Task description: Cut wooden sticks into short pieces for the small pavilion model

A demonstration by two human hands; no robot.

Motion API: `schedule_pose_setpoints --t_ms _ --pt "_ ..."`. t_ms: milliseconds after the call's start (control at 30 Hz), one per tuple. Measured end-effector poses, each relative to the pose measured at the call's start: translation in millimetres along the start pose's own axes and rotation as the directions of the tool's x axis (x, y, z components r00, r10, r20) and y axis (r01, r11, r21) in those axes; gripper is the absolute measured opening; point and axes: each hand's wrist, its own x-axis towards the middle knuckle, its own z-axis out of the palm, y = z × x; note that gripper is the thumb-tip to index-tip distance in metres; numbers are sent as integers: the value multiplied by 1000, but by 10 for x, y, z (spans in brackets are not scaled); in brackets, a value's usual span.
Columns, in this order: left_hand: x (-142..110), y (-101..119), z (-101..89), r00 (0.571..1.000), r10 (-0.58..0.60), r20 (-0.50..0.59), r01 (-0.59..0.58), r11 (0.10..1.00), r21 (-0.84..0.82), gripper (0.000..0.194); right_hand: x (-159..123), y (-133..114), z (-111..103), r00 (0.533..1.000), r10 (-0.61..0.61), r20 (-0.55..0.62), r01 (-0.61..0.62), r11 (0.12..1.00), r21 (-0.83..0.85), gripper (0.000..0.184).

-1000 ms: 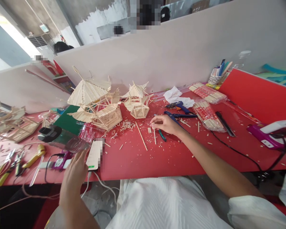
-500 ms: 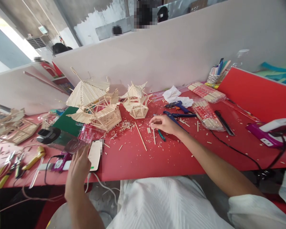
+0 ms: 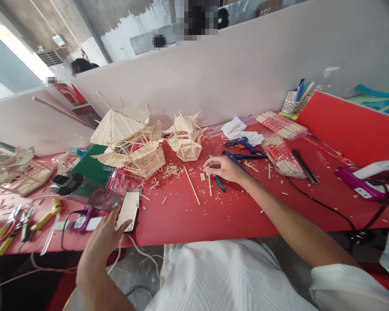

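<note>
My left hand point(image 3: 101, 242) is at the table's front edge with thumb and fingers spread. Its thumb lies over the lower part of a phone point(image 3: 130, 207), beside a clear bottle with a black cap point(image 3: 94, 195) on its side. My right hand point(image 3: 225, 169) hovers low over the red tabletop, fingertips pinched together; whatever is between them is too small to make out. Just below those fingertips are short cut stick pieces point(image 3: 203, 176) and a thin wooden stick point(image 3: 210, 186). A longer stick point(image 3: 192, 185) lies to their left. Teal-handled pliers point(image 3: 220, 183) rest under the right wrist.
A large stick-built pavilion model point(image 3: 129, 142) and a smaller one point(image 3: 184, 137) stand at the back. Blue glue gun point(image 3: 246, 144), bagged sticks point(image 3: 282, 155) and a purple power strip point(image 3: 363, 183) are at right. Yellow-handled pliers point(image 3: 3, 235) lie at left, near cables.
My left hand has moved toward me and slightly left, away from the bottle, and its thumb now spreads over the phone. The right hand has stayed almost still.
</note>
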Motion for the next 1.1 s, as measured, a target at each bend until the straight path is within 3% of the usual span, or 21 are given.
schedule_pose_setpoints --t_ms 233,1100 --pt "15 21 -4 999 -30 24 30 1000 5 78 2 10 4 1000 -3 6 3 1000 -1 19" --pt "3 133 -118 994 -60 93 60 998 -3 68 1 7 15 1000 18 23 -19 999 40 22"
